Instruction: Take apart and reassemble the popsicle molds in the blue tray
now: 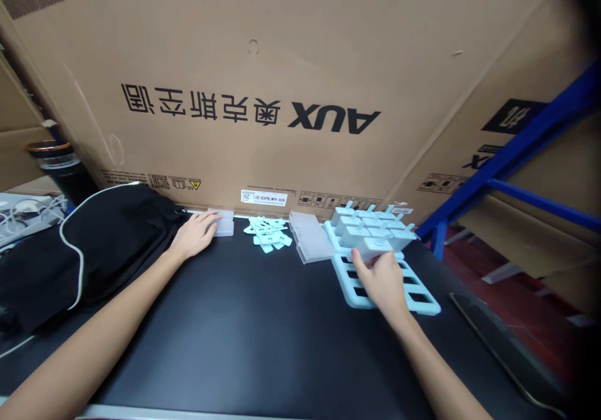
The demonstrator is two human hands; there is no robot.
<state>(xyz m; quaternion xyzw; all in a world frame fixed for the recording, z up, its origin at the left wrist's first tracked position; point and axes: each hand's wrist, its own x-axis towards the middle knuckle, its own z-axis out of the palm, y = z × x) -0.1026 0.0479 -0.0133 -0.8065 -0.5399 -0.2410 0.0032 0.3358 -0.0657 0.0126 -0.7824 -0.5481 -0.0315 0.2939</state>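
Observation:
My right hand is closed on a light-blue popsicle mold in the front row of a rack. Its thumb is on the left side, and the other fingers are partly hidden. The light-blue rack holds several such molds with sticks pointing up in its rear slots; its front slots show dark openings. My left hand lies with fingers stretched out over the left part of a translucent plastic piece. Between the hands are a pile of light-blue popsicle sticks and a larger translucent ribbed piece.
A large cardboard box stands right behind the black table. Black cloth with a white cable lies at the left, near a dark cylinder. A phone-like dark slab lies along the right edge, beside blue metal framing.

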